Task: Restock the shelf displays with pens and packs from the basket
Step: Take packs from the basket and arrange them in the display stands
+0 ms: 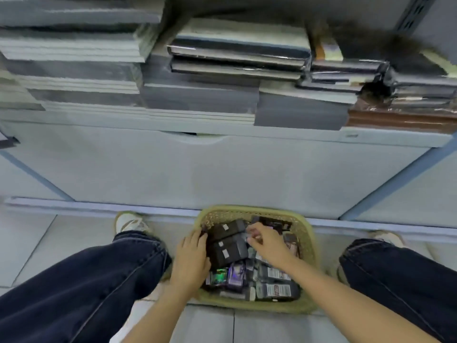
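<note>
dark jeans on the left leg fill the lower left of the frame, knee bent wide, with a pale shoe just above it against the base of the shelf unit. the person seems to be crouching with legs spread so the basket sits between them, within easy reach of both arms.

at lower centre, the left hand lies along the left side of the dark boxes. its fingers curl over their edge, probably to steady or gather them. the boxes lie stacked in the upper left part of the basket, between the two hands. the right hand reaches in from the lower right, fingertips bunched over something small and pale just right of the boxes. blur hides whether it already has a hold.

below both hands, printed packs crowd the near side of the basket. no single pen can be made out. the right leg frames the lower right.

across the top of the frame, stacked notebooks cover the shelf, well apart from the basket.
</note>
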{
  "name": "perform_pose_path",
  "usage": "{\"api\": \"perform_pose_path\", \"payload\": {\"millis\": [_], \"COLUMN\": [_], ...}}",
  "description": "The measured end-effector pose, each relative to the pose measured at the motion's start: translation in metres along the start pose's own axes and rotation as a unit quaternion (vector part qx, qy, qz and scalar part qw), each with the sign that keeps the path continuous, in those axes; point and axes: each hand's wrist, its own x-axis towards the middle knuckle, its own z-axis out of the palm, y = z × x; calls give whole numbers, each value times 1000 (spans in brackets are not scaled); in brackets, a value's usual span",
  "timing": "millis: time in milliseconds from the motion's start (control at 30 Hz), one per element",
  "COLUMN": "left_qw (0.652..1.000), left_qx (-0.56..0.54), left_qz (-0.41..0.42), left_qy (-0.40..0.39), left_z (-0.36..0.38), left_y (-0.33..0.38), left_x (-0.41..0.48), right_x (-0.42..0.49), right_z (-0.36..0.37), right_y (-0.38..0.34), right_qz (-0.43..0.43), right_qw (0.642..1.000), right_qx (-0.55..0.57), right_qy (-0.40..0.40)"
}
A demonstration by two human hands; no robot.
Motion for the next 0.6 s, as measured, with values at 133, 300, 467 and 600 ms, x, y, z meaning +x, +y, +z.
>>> {"api": "perform_pose_path", "payload": {"millis": [133,300,467,600], "left_qw": [998,994,993,990], "left_qx": [-55,-92,-79,-103], "left_qz": [1,-1,2,40], "left_qy": [14,60,88,91], "left_z": [19,24,24,19], "left_y": [-9,-7,-3,10], "left_x": [-6,-7,-5,-5], "right_x": [17,29,25,20], "right_z": [35,57,44,19], "right_y": [14,15,24,29], "right_qz": [74,109,187,167], "right_qw": [996,992,958,953], "right_qx": [26,55,208,240], "right_qy": [-40,-19,-62,-78]}}
